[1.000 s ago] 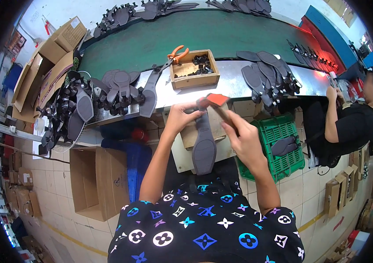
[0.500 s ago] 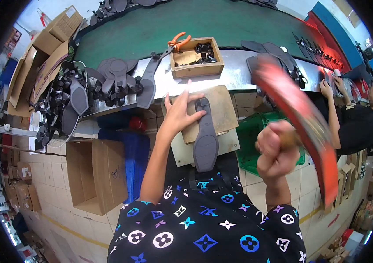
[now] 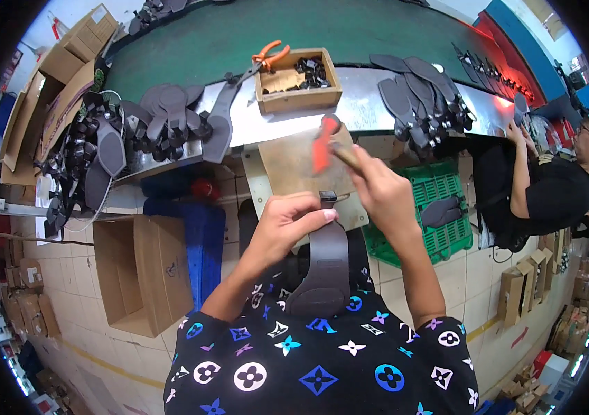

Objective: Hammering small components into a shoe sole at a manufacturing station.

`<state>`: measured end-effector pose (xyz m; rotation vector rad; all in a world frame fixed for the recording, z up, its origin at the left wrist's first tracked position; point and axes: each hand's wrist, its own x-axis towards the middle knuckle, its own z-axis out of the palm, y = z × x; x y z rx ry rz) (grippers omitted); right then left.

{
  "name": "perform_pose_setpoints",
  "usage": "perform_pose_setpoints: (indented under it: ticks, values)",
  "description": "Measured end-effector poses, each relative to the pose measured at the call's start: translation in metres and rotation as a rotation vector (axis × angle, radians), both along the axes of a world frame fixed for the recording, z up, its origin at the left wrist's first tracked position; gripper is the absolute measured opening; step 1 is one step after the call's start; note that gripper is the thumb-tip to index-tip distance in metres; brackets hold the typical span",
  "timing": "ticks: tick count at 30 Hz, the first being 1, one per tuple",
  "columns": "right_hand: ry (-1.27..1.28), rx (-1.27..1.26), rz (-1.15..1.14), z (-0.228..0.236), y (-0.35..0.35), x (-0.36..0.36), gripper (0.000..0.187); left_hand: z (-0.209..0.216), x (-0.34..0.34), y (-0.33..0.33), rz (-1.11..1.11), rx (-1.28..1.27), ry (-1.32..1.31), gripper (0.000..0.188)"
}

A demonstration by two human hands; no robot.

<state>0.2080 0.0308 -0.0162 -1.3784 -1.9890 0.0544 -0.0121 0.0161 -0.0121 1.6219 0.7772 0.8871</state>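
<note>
My left hand [image 3: 289, 223] presses down on the top end of a dark sole-shaped strap piece [image 3: 323, 268] that lies over my lap and against a brown work board [image 3: 293, 168]. My right hand [image 3: 379, 191] grips the handle of a red-headed hammer [image 3: 324, 142], blurred in motion just above the board and the strap's small dark buckle end [image 3: 328, 196]. Both forearms come up from my patterned black shirt.
A wooden box [image 3: 298, 97] with orange pliers [image 3: 269, 54] and dark parts sits on the metal bench edge. Piles of dark soles [image 3: 163, 117] lie left and right [image 3: 415, 97]. Green crate [image 3: 433, 207], open cardboard box [image 3: 144, 273], another person [image 3: 550, 187] at right.
The hammer swung out to my right and high, then came back down over the board. My left hand slid down onto the strap's top end.
</note>
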Motion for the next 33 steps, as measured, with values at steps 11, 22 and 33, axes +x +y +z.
perform_pose_setpoints:
  ticks: [11,22,33]
  values:
    - [0.445,-0.413,0.948,0.058,-0.028,-0.001,0.042,0.060,-0.015,-0.044,-0.356,-0.650,-0.290,0.022]
    - [0.216,-0.514,1.324,0.113,-0.029,-0.009,0.023,0.058,-0.006,-0.039,-0.859,-0.496,-0.313,0.022]
    - [0.200,-0.411,1.280,0.114,-0.053,-0.009,0.028,0.057,-0.010,-0.050,-0.891,-0.333,-0.229,0.019]
